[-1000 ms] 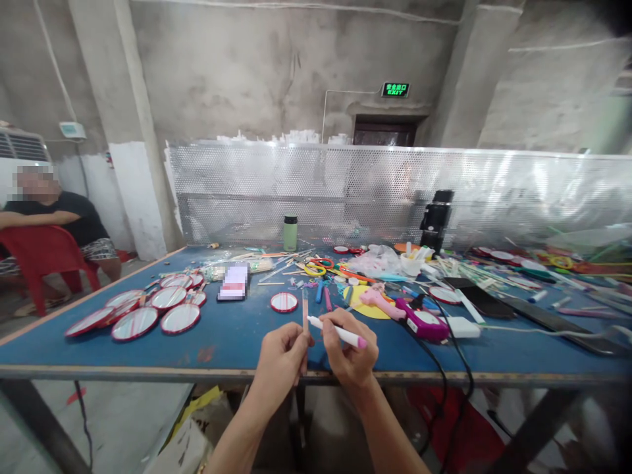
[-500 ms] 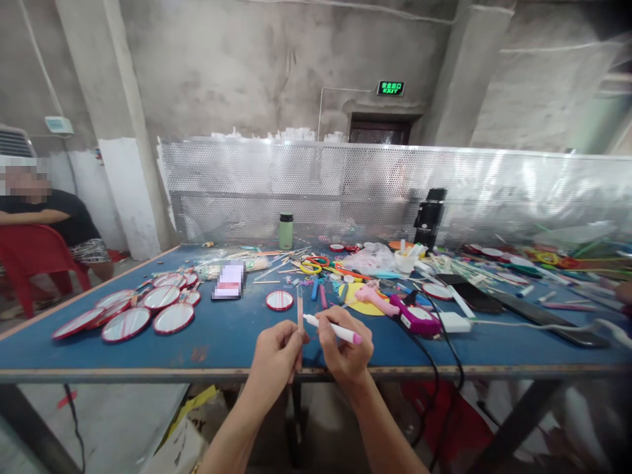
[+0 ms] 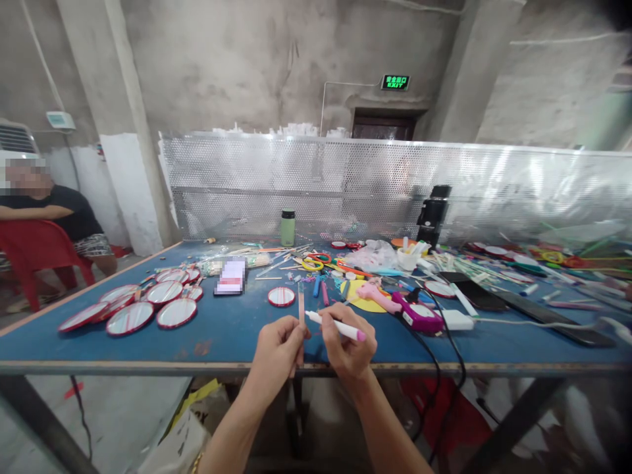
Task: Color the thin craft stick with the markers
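Observation:
My left hand (image 3: 280,342) is closed around a thin, flat pinkish stick (image 3: 301,306), held upright near the table's front edge. In my right hand (image 3: 351,342) is a white marker pen (image 3: 340,326) with a pink end, its tip pointing left, close to the stick; whether the two touch I cannot tell. Beyond the stick lies a small round red-rimmed disc (image 3: 281,296) with a pale face. A blue piece (image 3: 316,287) and a pink one (image 3: 324,293) lie just past my right hand.
Several red-rimmed discs (image 3: 129,318) overlap at the left, near a phone (image 3: 230,276). A green bottle (image 3: 288,229) stands at the back. To the right are a pink and purple glue-gun-like tool (image 3: 419,315), cables, a white cup (image 3: 407,260) and scattered sticks. A seated person (image 3: 64,210) is far left.
The view has shifted slightly, so the whole scene sits a little higher and further right. Both hands keep the same hold on the stick and the marker pen.

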Tool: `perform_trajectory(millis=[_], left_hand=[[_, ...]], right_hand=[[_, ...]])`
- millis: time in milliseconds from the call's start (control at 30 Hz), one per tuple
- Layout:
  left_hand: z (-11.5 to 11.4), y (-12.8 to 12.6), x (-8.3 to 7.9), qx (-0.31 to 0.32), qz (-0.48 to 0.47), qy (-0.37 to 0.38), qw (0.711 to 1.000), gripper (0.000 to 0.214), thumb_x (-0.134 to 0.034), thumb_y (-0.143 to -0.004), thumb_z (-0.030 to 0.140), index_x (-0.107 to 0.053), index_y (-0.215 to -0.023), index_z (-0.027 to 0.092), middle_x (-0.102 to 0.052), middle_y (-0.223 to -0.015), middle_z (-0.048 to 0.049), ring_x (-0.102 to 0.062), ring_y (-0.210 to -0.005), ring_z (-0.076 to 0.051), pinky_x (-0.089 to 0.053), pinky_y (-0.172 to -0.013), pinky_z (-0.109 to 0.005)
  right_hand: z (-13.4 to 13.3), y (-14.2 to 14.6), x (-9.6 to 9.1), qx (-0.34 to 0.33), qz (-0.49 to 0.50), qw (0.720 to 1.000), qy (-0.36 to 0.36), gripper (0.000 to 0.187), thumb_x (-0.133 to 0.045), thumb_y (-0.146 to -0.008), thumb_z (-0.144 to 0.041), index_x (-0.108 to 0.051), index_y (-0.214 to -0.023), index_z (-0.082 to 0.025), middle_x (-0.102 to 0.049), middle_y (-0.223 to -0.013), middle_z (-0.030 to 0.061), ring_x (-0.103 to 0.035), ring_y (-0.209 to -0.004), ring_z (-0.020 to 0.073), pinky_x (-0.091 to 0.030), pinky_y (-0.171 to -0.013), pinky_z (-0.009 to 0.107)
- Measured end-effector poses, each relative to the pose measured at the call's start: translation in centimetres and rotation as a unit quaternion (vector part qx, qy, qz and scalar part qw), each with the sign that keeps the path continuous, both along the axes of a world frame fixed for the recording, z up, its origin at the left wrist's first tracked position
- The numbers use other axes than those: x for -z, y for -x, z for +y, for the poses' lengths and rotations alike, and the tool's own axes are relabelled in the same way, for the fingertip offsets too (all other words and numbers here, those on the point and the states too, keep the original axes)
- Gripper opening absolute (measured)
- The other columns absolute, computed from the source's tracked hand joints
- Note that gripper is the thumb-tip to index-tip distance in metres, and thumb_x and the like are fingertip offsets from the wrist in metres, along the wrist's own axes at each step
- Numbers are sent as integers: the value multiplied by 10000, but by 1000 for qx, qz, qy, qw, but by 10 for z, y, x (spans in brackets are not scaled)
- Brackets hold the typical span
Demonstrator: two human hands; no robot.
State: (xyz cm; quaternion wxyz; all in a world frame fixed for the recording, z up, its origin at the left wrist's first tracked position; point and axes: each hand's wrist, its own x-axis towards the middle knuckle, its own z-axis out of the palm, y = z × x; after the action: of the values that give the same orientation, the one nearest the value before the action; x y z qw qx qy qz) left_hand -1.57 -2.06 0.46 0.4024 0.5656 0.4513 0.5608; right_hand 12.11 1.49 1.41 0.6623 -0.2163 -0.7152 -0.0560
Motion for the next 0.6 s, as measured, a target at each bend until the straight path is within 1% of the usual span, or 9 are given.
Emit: perform_trajectory(millis=[233,367,600], left_hand=[[-1,1,0,3,-3,2,1000,336,-558,-869,471,-613,-734,167,-510,-419,60,-377,-295,-67,-252,-351,-175],[0,1,0,0,-1,1,1000,355,-566,-861,489,-609,-717,169,-510,-412,57,-377,-293,-68,-256,-353,-177],[1,1,-1,2,-5,6,1000,353,-564,-857,494,-604,-722,171,-511,-415,59,-376,-294,-68,-248,-352,-176]], right_hand=[[-1,-1,-1,-2,4,1000,3,180,-542,-922,-120,-643,-796,-199,-641,-637,-13,-584,-524,116,-457,-561,245],[0,0,0,-12,-11,1000,-2,177,-545,-924,-124,-633,-790,-198,-647,-649,-10,-591,-545,117,-455,-575,246],[0,0,-1,-19,-12,1000,-2,176,-538,-923,-112,-628,-798,-196,-630,-647,-17,-558,-540,106,-434,-559,239]])
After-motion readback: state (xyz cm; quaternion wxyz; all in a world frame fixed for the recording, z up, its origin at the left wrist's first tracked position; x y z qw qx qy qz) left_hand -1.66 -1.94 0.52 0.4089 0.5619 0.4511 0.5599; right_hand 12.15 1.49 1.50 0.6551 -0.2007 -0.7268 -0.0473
